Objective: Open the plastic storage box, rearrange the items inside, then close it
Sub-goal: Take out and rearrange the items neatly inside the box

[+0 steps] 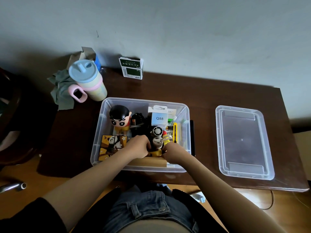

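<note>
Both grips are down inside the clear plastic storage box [104, 115]: the left hand [138, 146] and right hand [173, 151] have fingers curled toward a small yellow item [155, 153] between them at the box's near wall, though what exactly each pinches I cannot tell. The box sits in the middle of the dark wooden surface [202, 91], toward its near edge; its lid [242, 142] lies flat toward the right edge, well apart. Thin, flexible walls will likely bow if squeezed, so the rim looks the better hold. Contents seem light and loose: a cartoon figurine [120, 118], a Q88 carton [159, 118], a yellow utility knife [175, 132], whose blade end calls for care, and a panda-print box [111, 146]. A lidded cup [87, 79] stands near the far left corner against a plain wall.
</note>
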`<move>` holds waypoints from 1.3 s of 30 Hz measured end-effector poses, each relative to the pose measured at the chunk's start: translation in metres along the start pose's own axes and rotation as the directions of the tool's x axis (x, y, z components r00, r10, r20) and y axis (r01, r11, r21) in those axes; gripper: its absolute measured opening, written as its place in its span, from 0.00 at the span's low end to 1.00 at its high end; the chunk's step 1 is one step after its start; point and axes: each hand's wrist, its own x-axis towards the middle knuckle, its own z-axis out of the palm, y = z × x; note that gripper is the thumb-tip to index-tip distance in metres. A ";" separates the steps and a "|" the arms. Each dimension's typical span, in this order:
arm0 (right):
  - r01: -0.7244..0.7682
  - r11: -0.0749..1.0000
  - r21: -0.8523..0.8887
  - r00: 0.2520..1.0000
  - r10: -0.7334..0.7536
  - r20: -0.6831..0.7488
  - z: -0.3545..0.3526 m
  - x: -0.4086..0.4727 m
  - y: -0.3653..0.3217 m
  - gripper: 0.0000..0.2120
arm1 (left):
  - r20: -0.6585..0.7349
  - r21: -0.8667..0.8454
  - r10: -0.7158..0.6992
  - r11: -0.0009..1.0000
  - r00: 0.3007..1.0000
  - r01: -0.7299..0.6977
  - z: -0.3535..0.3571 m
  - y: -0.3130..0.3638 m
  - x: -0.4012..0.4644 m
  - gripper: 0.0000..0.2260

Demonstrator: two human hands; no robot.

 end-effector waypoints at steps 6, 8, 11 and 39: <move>-0.050 0.997 0.060 0.996 0.046 0.070 0.004 0.006 -0.002 0.15 | 0.106 -0.049 -0.011 0.999 0.994 0.016 0.001 0.004 0.006 0.08; -0.066 0.994 0.090 0.996 0.060 0.068 0.006 0.005 -0.003 0.14 | 0.129 -0.075 -0.015 0.997 0.992 0.024 0.002 0.004 0.007 0.09; -0.074 0.992 0.107 0.995 0.066 0.074 0.007 0.003 -0.002 0.12 | 0.177 -0.075 0.005 0.997 0.984 0.008 0.001 0.004 0.010 0.10; -0.155 0.982 -0.112 0.983 0.142 -0.115 -0.003 0.035 -0.005 0.14 | -0.127 0.130 0.060 0.991 0.990 -0.043 -0.033 0.007 -0.002 0.17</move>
